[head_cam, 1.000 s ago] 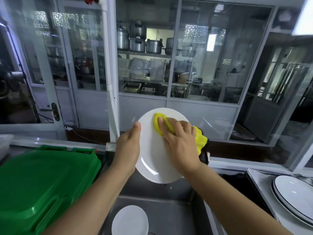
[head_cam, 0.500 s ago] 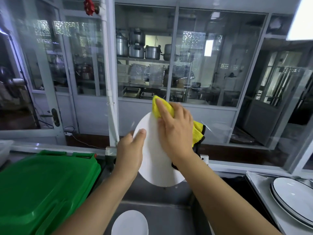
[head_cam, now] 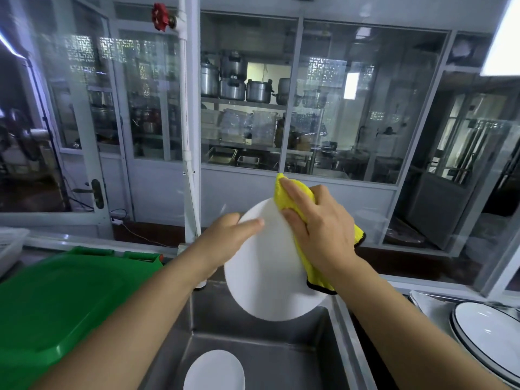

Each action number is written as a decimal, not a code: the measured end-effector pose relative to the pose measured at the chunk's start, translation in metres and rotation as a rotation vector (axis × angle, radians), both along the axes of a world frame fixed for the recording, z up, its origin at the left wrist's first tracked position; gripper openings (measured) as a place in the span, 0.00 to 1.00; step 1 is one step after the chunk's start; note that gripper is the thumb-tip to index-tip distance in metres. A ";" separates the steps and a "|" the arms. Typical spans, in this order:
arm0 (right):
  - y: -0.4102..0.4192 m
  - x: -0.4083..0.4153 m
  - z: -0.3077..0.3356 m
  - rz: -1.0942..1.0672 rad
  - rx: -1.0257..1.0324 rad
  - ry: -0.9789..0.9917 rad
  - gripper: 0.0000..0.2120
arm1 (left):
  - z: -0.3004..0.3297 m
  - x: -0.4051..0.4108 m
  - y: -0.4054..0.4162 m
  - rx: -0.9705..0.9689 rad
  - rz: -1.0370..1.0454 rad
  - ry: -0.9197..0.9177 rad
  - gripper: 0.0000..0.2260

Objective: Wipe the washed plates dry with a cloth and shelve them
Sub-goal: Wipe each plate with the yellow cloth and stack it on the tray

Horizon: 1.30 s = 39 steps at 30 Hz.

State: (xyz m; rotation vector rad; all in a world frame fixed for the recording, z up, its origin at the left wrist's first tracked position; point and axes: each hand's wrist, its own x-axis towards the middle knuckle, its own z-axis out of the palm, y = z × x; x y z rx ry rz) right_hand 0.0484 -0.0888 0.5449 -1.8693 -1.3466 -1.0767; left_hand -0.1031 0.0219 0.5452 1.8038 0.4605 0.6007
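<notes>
Two containers hold plates from where I watch. One is the steel sink (head_cam: 261, 358) straight below me, with a small white plate (head_cam: 214, 371) lying flat on its floor near the front. The other is a metal tray (head_cam: 427, 304) at my lower right, where I see a stack of black-rimmed plates (head_cam: 489, 336) lying face up, cut off by the frame edge. A green plastic lid (head_cam: 59, 302) fills the lower left, beside the sink.

Above the sink I hold a round white plate (head_cam: 264, 274) up on edge, tilted, its face turned toward me. My left hand (head_cam: 225, 240) grips its upper left rim: the thumb lies across the near face, pointing right, and the other fingers go behind the plate where I cannot see them. My right hand (head_cam: 318, 223) presses a yellow cloth (head_cam: 298, 198) with a black border against the plate's upper right rim. Its fingers are nearly straight and spread a little, lying flat on the cloth, with the thumb pushing into the fold lower down against the plate. The cloth sticks up past the fingertips at the top and hangs down under the wrist, draped over the plate's right edge.

Behind the glass ahead, metal pots (head_cam: 233, 83) stand on a shelf.
</notes>
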 end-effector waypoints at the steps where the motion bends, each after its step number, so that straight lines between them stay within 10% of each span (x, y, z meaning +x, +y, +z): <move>1: 0.000 -0.001 0.001 0.006 -0.002 -0.043 0.20 | 0.005 0.003 0.001 0.030 0.010 0.000 0.10; 9: 0.000 0.000 0.013 0.017 0.039 -0.149 0.21 | 0.003 0.008 -0.019 0.149 0.130 -0.135 0.19; 20: -0.003 -0.003 -0.010 -0.061 0.390 0.676 0.22 | -0.016 0.007 -0.041 0.037 0.256 -0.443 0.09; 28: -0.010 0.000 -0.005 -0.094 0.159 0.187 0.22 | 0.015 0.001 -0.003 0.078 0.018 -0.095 0.16; 33: -0.001 -0.004 0.005 -0.076 0.126 -0.135 0.20 | 0.009 0.007 -0.014 0.198 0.065 -0.145 0.28; 39: 0.000 -0.002 0.012 -0.096 0.122 -0.159 0.22 | 0.005 0.005 -0.021 0.137 0.147 -0.220 0.19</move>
